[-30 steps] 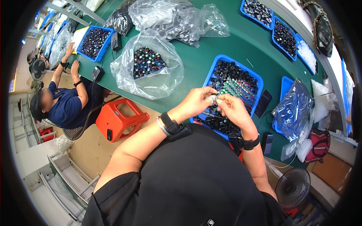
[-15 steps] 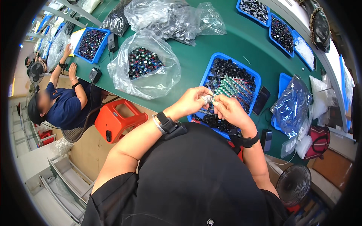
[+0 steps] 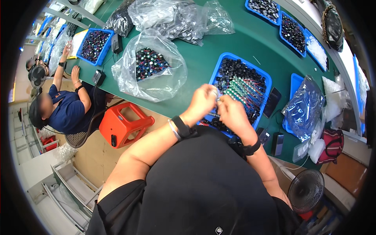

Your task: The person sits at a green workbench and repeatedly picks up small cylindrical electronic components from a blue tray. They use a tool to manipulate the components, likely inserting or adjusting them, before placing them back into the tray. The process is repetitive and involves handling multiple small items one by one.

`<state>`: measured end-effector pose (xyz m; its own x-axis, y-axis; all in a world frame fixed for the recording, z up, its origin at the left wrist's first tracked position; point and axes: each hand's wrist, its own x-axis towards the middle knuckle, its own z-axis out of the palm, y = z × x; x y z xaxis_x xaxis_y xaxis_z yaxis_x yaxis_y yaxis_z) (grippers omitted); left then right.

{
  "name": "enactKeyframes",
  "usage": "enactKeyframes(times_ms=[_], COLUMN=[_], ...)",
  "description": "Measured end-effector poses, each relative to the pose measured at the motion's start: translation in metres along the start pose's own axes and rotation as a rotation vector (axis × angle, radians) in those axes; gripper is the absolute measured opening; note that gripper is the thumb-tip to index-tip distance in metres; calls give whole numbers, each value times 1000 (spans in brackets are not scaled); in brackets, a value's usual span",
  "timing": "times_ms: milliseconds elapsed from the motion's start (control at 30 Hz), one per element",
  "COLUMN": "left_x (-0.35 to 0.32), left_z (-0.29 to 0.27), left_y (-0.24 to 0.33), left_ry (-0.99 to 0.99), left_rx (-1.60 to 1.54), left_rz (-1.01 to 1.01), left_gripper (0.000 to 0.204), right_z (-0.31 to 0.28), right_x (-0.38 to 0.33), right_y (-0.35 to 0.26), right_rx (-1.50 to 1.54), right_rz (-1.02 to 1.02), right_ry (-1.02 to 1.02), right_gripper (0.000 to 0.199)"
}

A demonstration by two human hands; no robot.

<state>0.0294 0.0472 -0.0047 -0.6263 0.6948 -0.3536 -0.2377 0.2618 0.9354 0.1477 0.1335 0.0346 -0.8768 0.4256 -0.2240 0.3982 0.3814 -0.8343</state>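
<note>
Close together over the near left part of a blue tray [image 3: 214,75], my left hand [image 3: 201,102] and my right hand [image 3: 235,114] meet at the fingertips. Both hands are closed in a pinch. Something small and pale shows at the left fingertips, slightly blurred, and I cannot make out its kind. Whatever the right fingers pinch is hidden. Loose small black round caps [image 3: 234,67] fill the tray. On top of them lies a bundle of small green round boards [image 3: 236,89] with red and blue wires [image 3: 254,96] trailing to the right.
Left of the tray, a clear plastic bag [image 3: 166,88] holds wired round parts. More blue trays [image 3: 280,35] stand at the far right. A black phone [image 3: 273,102] lies beside my tray. At the left, a co-worker [image 3: 72,109] sits near a red stool [image 3: 117,127].
Both my hands have shifted slightly up and left, still together at the fingertips. The co-worker's farther hand has moved slightly away along the table.
</note>
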Motion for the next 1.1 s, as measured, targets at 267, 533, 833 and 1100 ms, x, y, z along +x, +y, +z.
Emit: enactKeyframes(times_ms=[267, 533, 833, 1100], left_x=[6, -1, -5, 0], left_z=[-25, -37, -40, -48], left_y=[14, 18, 13, 1], left_ry=[-151, -184, -181, -121], left_rx=[-396, -550, -533, -495], left_rz=[-208, -268, -241, -225], left_gripper=[26, 29, 36, 21], right_z=[-11, -7, -11, -12], right_x=[3, -2, 2, 3], right_y=[20, 31, 32, 33], right_rx=[643, 717, 788, 815], right_rz=[85, 121, 125, 155], right_ry=[-183, -159, -122, -124], right_gripper=[18, 20, 22, 23])
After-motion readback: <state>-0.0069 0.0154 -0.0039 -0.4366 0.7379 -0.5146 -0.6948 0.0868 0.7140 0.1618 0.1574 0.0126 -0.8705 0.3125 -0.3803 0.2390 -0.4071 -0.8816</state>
